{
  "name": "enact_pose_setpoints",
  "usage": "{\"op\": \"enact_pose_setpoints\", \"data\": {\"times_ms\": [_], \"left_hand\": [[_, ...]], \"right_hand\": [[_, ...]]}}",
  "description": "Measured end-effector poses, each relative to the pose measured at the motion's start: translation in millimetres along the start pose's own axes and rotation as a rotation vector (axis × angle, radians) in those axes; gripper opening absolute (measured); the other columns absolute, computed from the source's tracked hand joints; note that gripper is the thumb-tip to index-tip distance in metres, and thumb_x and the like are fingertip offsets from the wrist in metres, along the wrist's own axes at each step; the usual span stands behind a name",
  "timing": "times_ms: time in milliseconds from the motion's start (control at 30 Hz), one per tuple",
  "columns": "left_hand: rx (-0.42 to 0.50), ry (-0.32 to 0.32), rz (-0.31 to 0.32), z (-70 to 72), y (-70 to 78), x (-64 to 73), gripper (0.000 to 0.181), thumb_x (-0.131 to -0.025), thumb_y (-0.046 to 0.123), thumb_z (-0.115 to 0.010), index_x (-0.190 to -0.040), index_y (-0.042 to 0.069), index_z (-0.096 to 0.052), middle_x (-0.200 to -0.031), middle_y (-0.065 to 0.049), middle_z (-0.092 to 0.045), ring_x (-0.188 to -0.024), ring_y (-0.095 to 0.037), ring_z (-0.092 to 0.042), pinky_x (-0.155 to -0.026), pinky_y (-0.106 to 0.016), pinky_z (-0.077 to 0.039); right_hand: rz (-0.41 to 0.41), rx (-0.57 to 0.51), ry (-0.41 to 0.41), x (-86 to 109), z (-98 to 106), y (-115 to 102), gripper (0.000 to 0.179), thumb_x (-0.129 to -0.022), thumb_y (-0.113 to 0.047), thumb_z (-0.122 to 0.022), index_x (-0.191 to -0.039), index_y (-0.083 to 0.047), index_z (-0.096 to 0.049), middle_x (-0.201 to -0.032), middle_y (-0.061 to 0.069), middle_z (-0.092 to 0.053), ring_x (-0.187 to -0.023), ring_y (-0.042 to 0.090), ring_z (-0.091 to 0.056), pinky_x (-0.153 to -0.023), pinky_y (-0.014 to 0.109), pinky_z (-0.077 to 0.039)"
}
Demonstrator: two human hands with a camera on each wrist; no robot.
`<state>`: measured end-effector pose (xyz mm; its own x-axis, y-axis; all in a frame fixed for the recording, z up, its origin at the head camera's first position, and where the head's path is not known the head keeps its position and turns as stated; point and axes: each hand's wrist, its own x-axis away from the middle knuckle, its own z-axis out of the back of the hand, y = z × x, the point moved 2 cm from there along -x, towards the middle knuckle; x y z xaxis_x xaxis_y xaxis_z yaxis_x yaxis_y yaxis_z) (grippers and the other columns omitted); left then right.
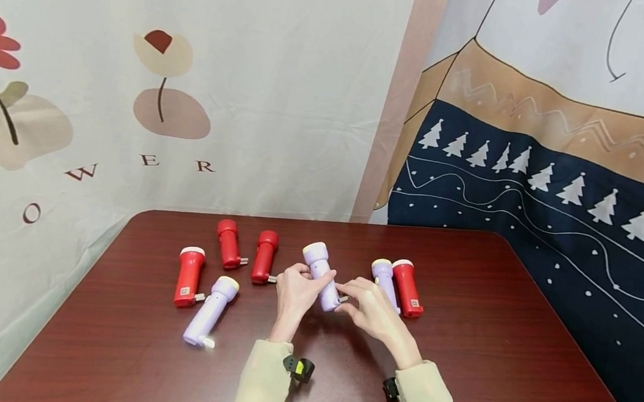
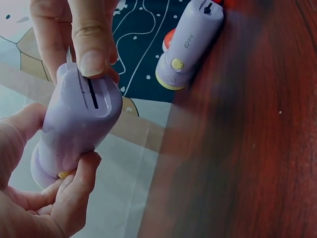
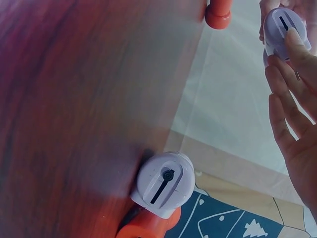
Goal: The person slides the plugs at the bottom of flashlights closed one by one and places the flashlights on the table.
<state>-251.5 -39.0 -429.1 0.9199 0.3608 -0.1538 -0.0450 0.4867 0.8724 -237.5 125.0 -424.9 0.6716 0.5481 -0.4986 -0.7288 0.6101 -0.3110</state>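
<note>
A lavender flashlight point(image 1: 319, 267) with a pale yellow rim is held over the table, lamp end pointing away. My left hand point(image 1: 296, 290) grips its body, thumb on one side and curled fingers on the other. At the tail end, my right hand point(image 1: 372, 308) pinches the flashlight, its thumb point(image 2: 93, 62) on the slotted end face. A thin metal prong point(image 2: 69, 54) sticks out beside that thumb in the left wrist view. Part of the slot is hidden under the thumb.
Left of my hands lie another lavender flashlight point(image 1: 211, 310) and red flashlights point(image 1: 190, 275), point(image 1: 229, 244), point(image 1: 264, 257), each with a plug jutting out. To the right, a lavender flashlight point(image 1: 385, 283) lies beside a red flashlight point(image 1: 407, 288). Printed curtains point(image 1: 286, 92) hang behind the brown table point(image 1: 515, 378).
</note>
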Motion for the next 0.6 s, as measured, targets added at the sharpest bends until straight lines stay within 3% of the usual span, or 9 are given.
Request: {"op": "enact_pose_setpoints", "data": {"times_ms": [600], "left_hand": [[-0.02,0.001,-0.004,1.4,3.3,-0.3,0.045,-0.066,0.046,-0.08,-0.08,0.004,-0.072,-0.074,-0.009,-0.074,-0.075,-0.026,-0.065,-0.067,-0.036,-0.046]], "right_hand": [[0.042,0.038,0.069,-1.1,-0.9,-0.6,0.038,-0.071,-0.012,-0.082,-0.107,-0.005,-0.072,-0.09,0.003,-0.072,-0.078,0.009,-0.062,-0.071,0.021,-0.053]]}}
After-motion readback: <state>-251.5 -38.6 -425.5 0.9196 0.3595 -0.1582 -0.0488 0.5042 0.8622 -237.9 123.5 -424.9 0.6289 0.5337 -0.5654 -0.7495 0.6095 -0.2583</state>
